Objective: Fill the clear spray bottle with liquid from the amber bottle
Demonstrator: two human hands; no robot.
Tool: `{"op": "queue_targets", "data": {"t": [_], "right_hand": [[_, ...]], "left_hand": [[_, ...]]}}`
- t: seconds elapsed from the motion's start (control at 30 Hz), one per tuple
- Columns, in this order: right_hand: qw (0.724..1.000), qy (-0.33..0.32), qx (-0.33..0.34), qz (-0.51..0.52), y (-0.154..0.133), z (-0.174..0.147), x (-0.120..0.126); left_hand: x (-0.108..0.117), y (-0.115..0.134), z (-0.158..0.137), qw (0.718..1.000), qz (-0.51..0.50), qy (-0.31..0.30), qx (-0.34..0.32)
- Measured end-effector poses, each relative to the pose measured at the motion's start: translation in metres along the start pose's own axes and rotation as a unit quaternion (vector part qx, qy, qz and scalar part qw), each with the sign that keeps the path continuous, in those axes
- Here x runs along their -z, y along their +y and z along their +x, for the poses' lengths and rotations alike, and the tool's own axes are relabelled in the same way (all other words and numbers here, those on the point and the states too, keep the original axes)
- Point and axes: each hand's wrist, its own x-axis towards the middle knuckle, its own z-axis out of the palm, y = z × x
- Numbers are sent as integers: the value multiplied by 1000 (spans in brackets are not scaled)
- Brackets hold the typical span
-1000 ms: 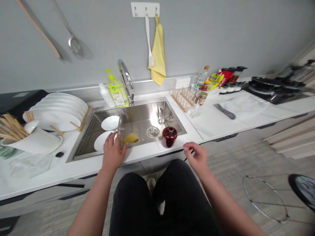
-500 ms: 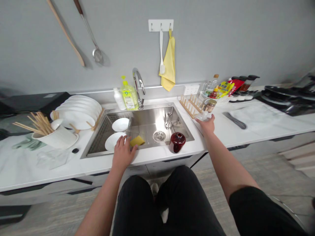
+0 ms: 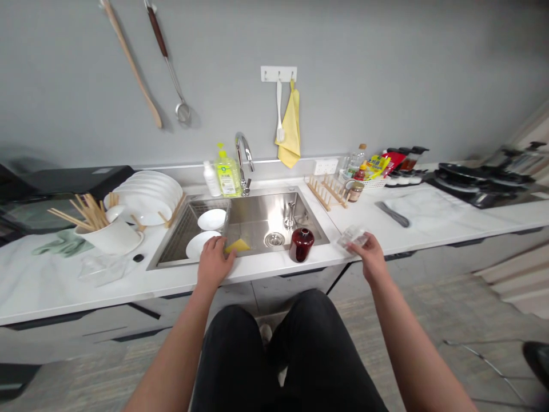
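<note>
At the front rim of the sink [image 3: 332, 243] rests my left hand [image 3: 215, 261], its fingers stretched loosely over the edge. Beside those fingers are a yellow sponge [image 3: 238, 246] and a white bowl [image 3: 201, 245]. My right hand [image 3: 369, 254] pinches a small clear plastic piece [image 3: 352, 236], like a container or packaging, over the counter right of the sink. Its exact kind is hard to make out. Between my hands, a dark red glossy jar [image 3: 301, 247] with a small top opening stands at the sink's front edge.
Behind the sink are a faucet [image 3: 243, 154] and a green soap bottle [image 3: 229, 176]. Plates [image 3: 148, 197] and a white chopstick holder [image 3: 107, 237] stand left. A wooden rack [image 3: 319, 193], a jar [image 3: 355, 191] and a grey strip-like item [image 3: 393, 214] lie right.
My right hand has brought the clear plastic piece away from the wooden rack, toward the counter's front edge. My left hand stays by the sponge. The view has tilted up slightly.
</note>
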Motion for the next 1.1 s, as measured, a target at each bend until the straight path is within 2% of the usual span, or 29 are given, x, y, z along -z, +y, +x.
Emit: {"op": "queue_targets", "data": {"t": [0.07,0.13,0.17,0.23,0.3,0.37,0.47,0.6,0.73,0.93,1.1], "right_hand": [[998,-21,-38,42,-7,-42,26],[996,-49,-51,55,-13,-83,50],[995,-67,-56,52,-16,-103,60],[991,-103,-69,46,-24,-140,71],[982,-159,-86,58,-33,-172,72],[964,-235,-95,79,-43,-197,62],[929,-341,-103,105,-57,-225,35],[897,-415,-64,137,-70,-249,-6],[882,-446,-38,147,-79,-262,-31],[889,-436,-16,139,-91,-271,-37],[907,-406,-6,110,-93,-277,-30]], "left_hand": [[8,8,-7,998,-52,34,-1],[17,28,-27,990,-118,79,4],[21,43,-42,983,-153,99,12],[27,83,-79,967,-233,98,21],[34,127,-118,946,-321,53,0],[40,167,-151,923,-380,-39,-34],[51,203,-176,892,-428,-132,-64],[70,213,-181,868,-457,-179,-75],[88,209,-180,852,-488,-181,-49],[99,204,-180,836,-516,-185,-30],[81,211,-185,841,-521,-138,31]]}}
